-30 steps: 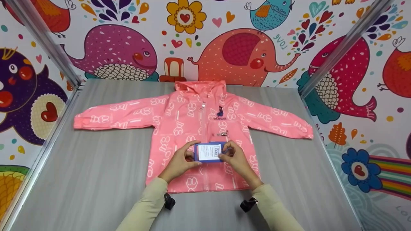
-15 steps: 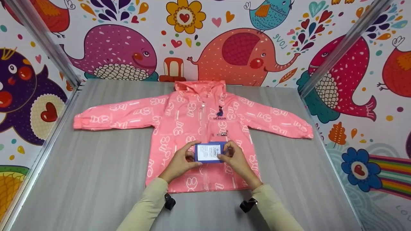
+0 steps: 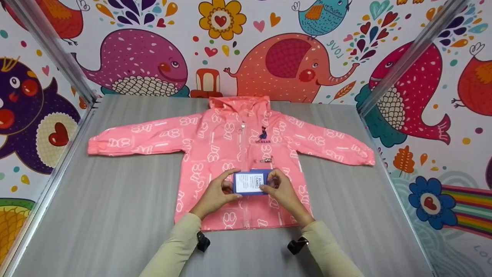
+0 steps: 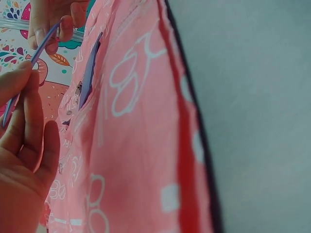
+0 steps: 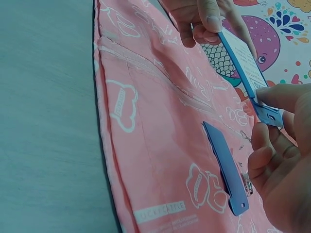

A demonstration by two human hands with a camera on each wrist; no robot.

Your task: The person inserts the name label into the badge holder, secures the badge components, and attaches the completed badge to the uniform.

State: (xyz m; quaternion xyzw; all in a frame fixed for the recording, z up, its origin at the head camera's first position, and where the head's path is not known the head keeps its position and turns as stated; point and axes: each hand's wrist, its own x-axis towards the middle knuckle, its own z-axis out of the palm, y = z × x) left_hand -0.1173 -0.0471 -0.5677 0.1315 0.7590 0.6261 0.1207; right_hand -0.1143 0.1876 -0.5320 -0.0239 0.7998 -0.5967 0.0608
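Blue card holder [image 5: 265,112], long axis running left to right at the head view's lower centre, is pinched at opposite ends by closed-up fingers of the left hand [image 3: 215,195] and right hand [image 3: 283,190], neither nearer.

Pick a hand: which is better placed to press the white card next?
Likely the right hand: its thumb rests on the white card near the slotted end of the blue holder, while the left hand grips the opposite end.

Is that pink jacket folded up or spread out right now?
Spread out: in the head view, the pink jacket lies open across the grey table, both sleeves stretched out to the sides.
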